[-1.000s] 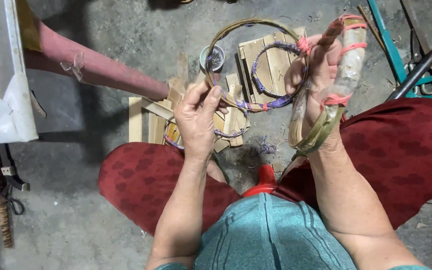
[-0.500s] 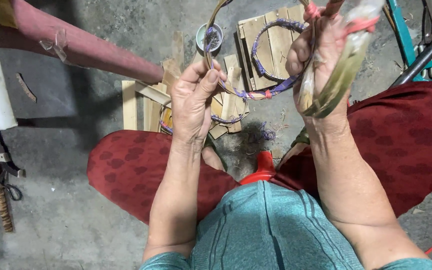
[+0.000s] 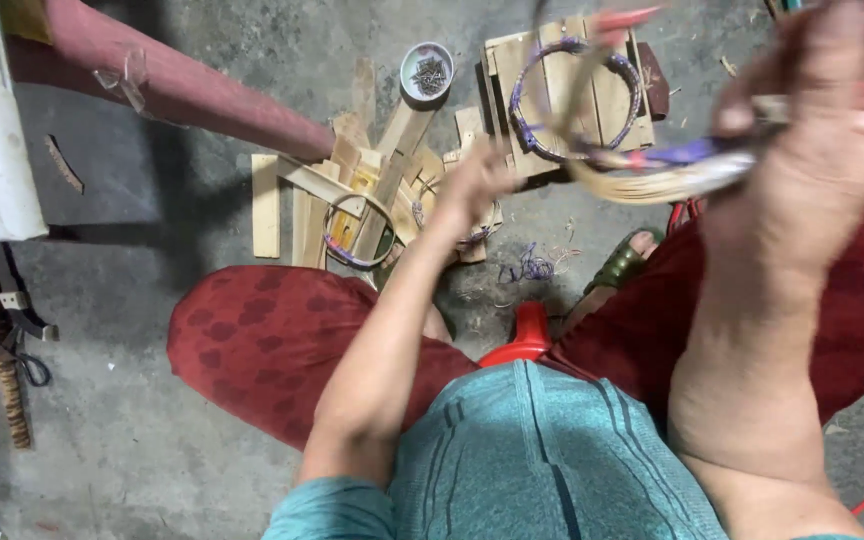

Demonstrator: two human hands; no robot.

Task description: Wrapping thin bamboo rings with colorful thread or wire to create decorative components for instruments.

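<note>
Cane hoop (image 3: pixel 642 180), bound with purple cord, sits pinched in your right hand (image 3: pixel 822 150), raised close to the camera above your lap. Your left hand (image 3: pixel 472 190) is blurred below it, fingers curled narrow; whether it grips the cord I cannot tell. Better to keep the hoop steady and the wrap taut, I judge. A finished ring (image 3: pixel 357 230) lies on the wood scraps (image 3: pixel 297 205) on the floor.

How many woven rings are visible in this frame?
3: one ring in the right hand, one on the slatted wooden crate, one on the wood scraps. A fourth may hide behind the left hand.
</note>
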